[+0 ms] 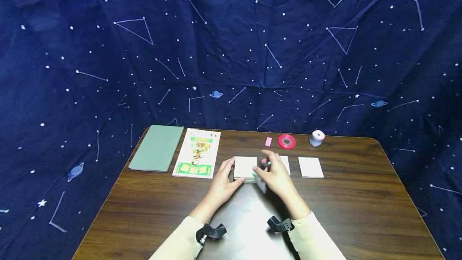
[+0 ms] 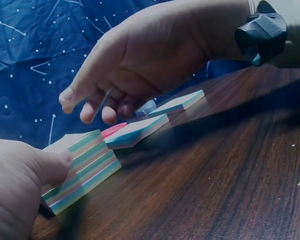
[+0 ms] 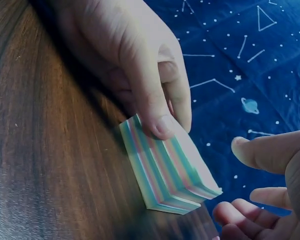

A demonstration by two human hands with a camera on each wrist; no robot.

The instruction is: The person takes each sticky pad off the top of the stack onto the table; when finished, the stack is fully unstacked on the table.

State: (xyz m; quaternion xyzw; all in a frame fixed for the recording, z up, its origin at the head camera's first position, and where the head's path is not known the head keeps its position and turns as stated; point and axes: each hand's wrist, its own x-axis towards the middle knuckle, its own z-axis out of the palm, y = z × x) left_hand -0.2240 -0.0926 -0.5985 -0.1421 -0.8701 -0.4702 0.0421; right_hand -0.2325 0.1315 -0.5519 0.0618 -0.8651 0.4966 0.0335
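A stack of square paper note pads (image 1: pixel 245 167) with white tops and colour-striped edges is at mid-table. My left hand (image 1: pixel 222 184) grips the stack at its left, and in the right wrist view the thumb (image 3: pixel 162 125) presses on its striped side (image 3: pixel 155 165). To the right of the stack, my right hand (image 1: pixel 277 176) hovers with loosely bent fingers and holds nothing. A gap shows between it and the stack in the right wrist view. Behind the right hand lies another pad (image 1: pixel 285 162), partly hidden. A further pad (image 1: pixel 311 167) lies to its right.
At the left of the wooden table (image 1: pixel 361 196) lie a green notebook (image 1: pixel 157 148) and a white booklet with coloured print (image 1: pixel 197 152). Along the back are a pink eraser-like block (image 1: pixel 268 142), a red ring-shaped roll (image 1: pixel 286 141) and a small white-and-blue container (image 1: pixel 317 138).
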